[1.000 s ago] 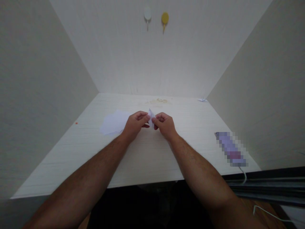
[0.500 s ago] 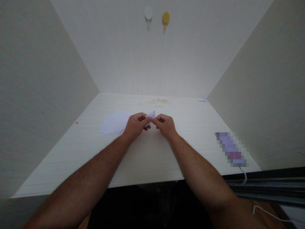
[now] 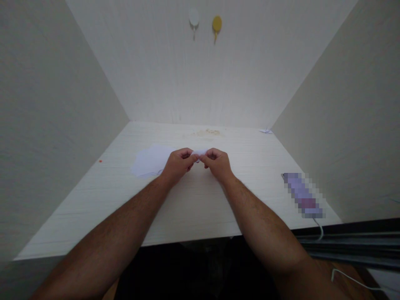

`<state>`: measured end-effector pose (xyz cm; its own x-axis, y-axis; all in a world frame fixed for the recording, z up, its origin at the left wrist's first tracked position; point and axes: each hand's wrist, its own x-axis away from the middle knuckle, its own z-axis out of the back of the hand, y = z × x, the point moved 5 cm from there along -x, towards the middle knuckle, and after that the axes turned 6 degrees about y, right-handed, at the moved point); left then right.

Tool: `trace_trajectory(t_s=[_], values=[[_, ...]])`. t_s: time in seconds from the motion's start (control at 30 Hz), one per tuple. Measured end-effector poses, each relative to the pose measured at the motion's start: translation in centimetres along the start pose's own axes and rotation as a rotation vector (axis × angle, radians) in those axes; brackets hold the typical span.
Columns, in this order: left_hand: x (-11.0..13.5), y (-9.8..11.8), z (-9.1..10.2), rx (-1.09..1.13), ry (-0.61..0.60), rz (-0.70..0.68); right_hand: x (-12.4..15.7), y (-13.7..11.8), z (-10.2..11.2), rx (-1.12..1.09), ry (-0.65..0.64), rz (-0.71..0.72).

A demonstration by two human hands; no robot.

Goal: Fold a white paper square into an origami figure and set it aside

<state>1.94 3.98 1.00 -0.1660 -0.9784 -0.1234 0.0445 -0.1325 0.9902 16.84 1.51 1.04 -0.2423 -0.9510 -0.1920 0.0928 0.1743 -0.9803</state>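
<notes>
My left hand [image 3: 178,163] and my right hand [image 3: 217,163] meet above the middle of the pale wooden table [image 3: 193,208]. Between their fingertips they pinch a small folded piece of white paper [image 3: 199,152], most of it hidden by the fingers. Just left of my left hand a stack of white paper sheets [image 3: 150,160] lies flat on the table.
A blurred purple device [image 3: 302,195] with a white cable lies at the table's right front edge. A small folded paper shape [image 3: 265,131] sits in the far right corner. Two wall hooks, white [image 3: 193,18] and yellow [image 3: 216,23], hang on the back panel. Panels enclose three sides.
The folded paper stood up between the fingertips a second ago; it has been turned down and now lies low and nearly flat between both hands. The hands stayed in place.
</notes>
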Motion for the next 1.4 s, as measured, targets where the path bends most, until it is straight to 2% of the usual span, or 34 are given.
trace_trajectory(t_s=[0.17,0.77,1.4], values=[[-0.14,-0.27,-0.04,0.01,-0.043,0.018,-0.09,0.28,0.15,-0.041,-0.016,-0.003],[-0.02,0.09,0.1,0.048,-0.059,0.061,-0.35,0.5,0.48,-0.126,0.014,-0.054],[-0.15,-0.37,0.0,0.169,-0.111,0.125,-0.39,0.6,0.66,-0.182,-0.02,0.0]])
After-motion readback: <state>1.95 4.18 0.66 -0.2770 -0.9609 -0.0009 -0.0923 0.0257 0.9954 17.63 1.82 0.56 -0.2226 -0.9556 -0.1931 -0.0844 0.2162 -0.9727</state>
